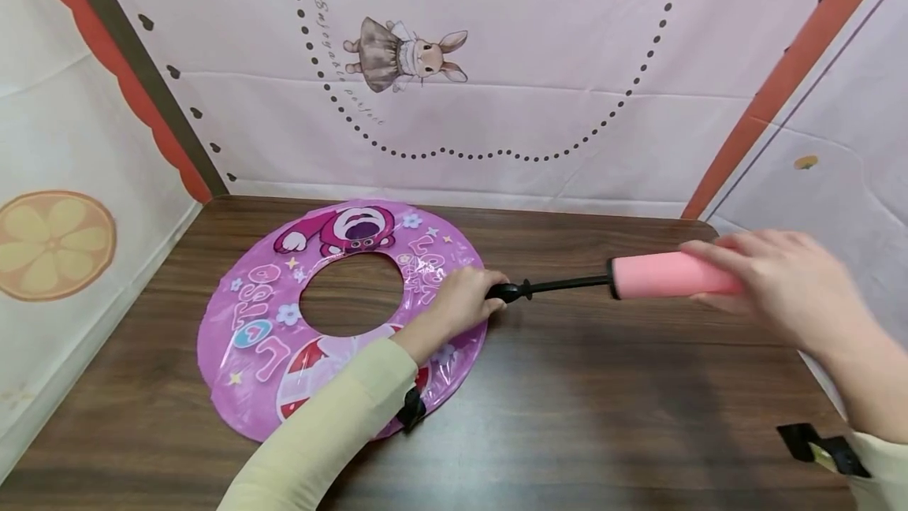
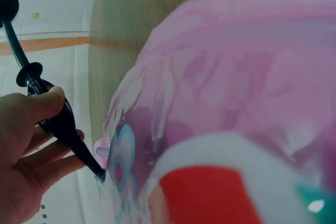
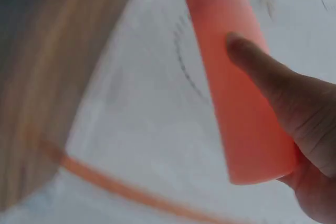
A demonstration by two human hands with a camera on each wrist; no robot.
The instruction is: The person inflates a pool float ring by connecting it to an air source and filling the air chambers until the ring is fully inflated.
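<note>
A pink hand pump (image 1: 674,275) with a black rod and black nozzle end (image 2: 60,119) stretches between both hands. My left hand (image 1: 461,300) pinches the black end beside the swim ring, and the narrow tip meets the ring's edge in the left wrist view. The right hand (image 1: 776,286) grips the pink barrel (image 3: 236,87), thumb laid along its side, with the rod drawn out. On the table, a purple swim ring (image 1: 223,345) printed with a bear and flowers looks partly filled, its surface creased. Part of it lies hidden under the left forearm.
The brown wooden table (image 1: 567,416) carries the ring at its left. Behind it hangs a pale cloth (image 1: 532,46) with a rabbit print, and similar cloth walls stand at both sides. Black straps (image 1: 823,448) sit at the wrists.
</note>
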